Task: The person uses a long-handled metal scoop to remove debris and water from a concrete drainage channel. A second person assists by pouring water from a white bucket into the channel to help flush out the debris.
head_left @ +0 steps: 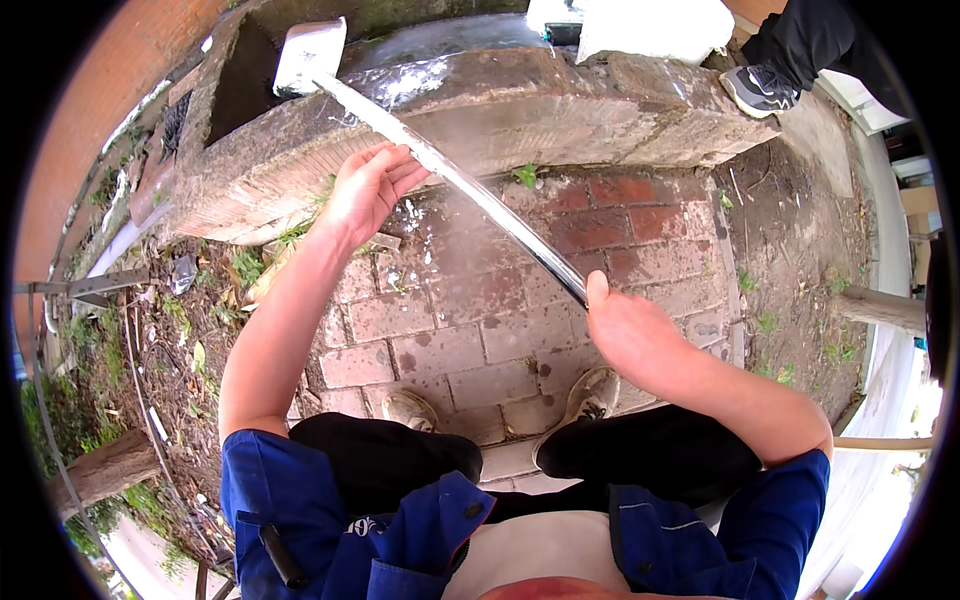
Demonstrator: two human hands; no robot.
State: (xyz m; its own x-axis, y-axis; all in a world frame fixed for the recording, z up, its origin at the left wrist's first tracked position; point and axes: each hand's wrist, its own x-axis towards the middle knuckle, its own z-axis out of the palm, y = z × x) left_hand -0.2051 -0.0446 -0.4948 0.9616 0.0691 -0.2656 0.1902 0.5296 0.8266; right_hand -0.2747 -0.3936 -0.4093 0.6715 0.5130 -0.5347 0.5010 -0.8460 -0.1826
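in the head view, gripping the near end of a shovel (480,198) in the tightly closed right hand (635,332); touching the handle farther up with the left hand (368,195), half open and loose. pointing the blade (310,55) away, to the upper left, by a low stone wall (600,112) with white smears. standing on brick paving (490,345), well apart from a white sack (655,30) and another person's shoe (760,90).
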